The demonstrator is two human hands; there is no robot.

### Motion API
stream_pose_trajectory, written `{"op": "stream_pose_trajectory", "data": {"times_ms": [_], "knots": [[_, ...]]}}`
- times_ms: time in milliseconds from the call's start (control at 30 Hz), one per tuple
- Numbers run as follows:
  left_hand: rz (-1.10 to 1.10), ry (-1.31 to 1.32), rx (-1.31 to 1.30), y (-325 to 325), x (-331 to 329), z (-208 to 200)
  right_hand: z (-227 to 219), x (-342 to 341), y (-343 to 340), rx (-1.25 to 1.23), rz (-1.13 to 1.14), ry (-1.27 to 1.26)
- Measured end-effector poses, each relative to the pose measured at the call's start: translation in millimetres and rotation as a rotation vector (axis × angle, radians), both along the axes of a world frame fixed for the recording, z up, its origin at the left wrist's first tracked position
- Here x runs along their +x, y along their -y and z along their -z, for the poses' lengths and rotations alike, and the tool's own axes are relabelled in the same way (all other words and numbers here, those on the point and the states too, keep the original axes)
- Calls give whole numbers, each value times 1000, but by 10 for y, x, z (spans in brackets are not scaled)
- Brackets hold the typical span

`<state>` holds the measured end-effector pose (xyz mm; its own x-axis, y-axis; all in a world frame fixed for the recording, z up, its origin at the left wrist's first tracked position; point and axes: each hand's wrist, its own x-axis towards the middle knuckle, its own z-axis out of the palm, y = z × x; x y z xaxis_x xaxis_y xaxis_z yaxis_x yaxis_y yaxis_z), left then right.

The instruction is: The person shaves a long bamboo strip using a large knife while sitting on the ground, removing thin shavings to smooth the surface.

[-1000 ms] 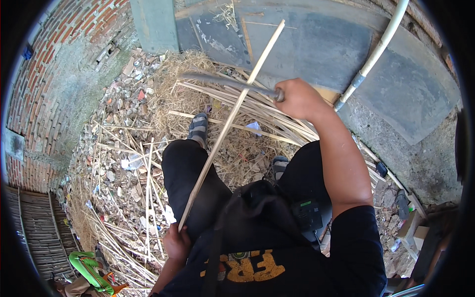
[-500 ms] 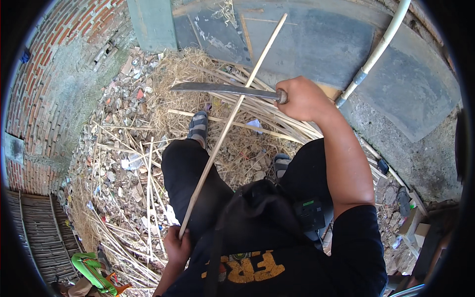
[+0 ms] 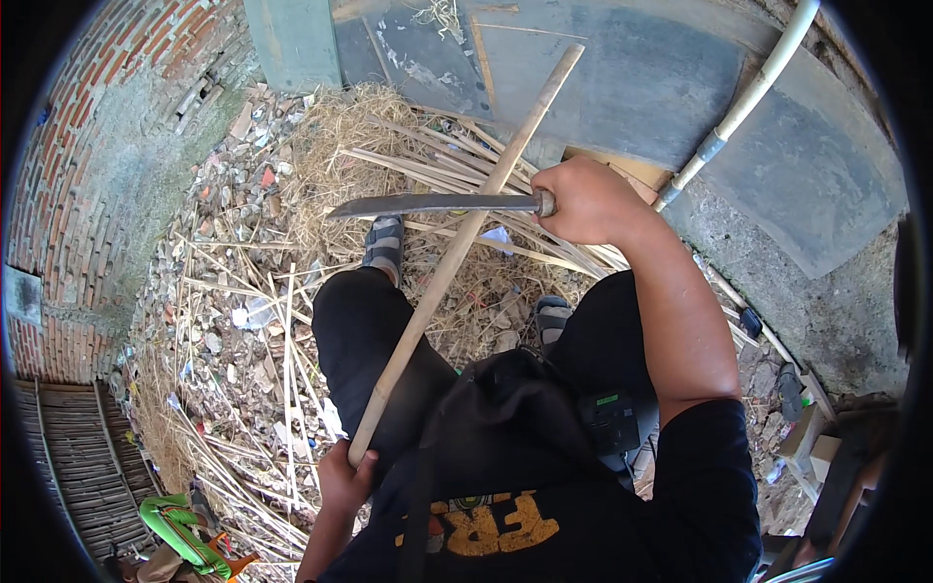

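Note:
My left hand (image 3: 346, 480) is closed round the lower end of a long bamboo strip (image 3: 425, 309), beside my left thigh. The strip slants up and away to the right, its broad face showing. In my right hand (image 3: 590, 202), the fingers wrap the handle of a machete (image 3: 418, 204). Its dark blade points left, level across the upper part of the strip. Blade and strip cross in view, and they look in contact, though I cannot tell for sure.
A pile of split bamboo strips (image 3: 428, 167) lies ahead by dry shavings (image 3: 335, 146). More strips (image 3: 290, 379) litter the rubble at left. Grey panels (image 3: 622, 87) and a white pipe (image 3: 753, 95) stand ahead; a brick wall (image 3: 83, 185) is far left. Someone in green (image 3: 180, 530) is lower left.
The bamboo strip has turned so its broad face shows, and its far end has shifted slightly right. The machete has come down a little toward me, its blade lower on the view.

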<state>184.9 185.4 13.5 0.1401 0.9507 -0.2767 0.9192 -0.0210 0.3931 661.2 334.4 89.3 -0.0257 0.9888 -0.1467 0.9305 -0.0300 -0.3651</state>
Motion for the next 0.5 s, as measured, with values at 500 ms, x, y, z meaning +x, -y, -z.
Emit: {"op": "stream_pose_trajectory", "data": {"times_ms": [500], "knots": [[57, 237, -68, -170, -227, 199, 118, -36, -190, 22, 56, -167]]}}
